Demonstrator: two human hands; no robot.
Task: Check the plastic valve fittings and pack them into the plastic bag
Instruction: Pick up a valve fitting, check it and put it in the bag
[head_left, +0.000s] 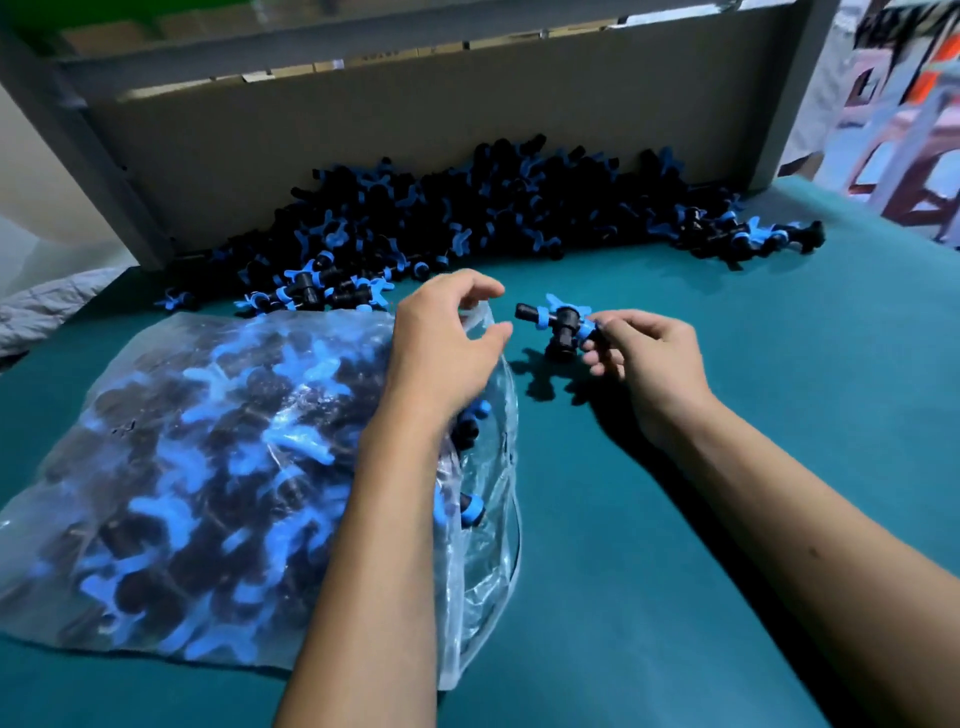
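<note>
Spillage is the main risk here: the plastic bag (171, 483) lies on its side on the table (727, 519), already bulging with black-and-blue valve fittings, and its mouth faces right toward the open green surface. A couple of fittings (470, 506) sit right at that slack opening, so a tug on the film could roll them out.

The left hand (441, 348) has its fingers curled and pinches the bag's clear rim between thumb and fingertips, lifting the edge. If that pinch slips, the mouth will likely collapse and the next piece will hit closed film instead of going in.

The right hand (644, 358) pinches one valve fitting (561, 325) by its blue end with the fingertips, holding it just above the table, near the bag's mouth but apart from it. Gripped only at one end, the fitting could twist or drop, and its blue wing handle could snag the thin plastic on entry. Any defect on the hidden side would go unnoticed if it is packed without turning.

Behind the hands, a large loose pile of fittings (467, 213) lies against a grey board (363, 119), unpacked; some strays trail toward the table's right edge and could get knocked off.
</note>
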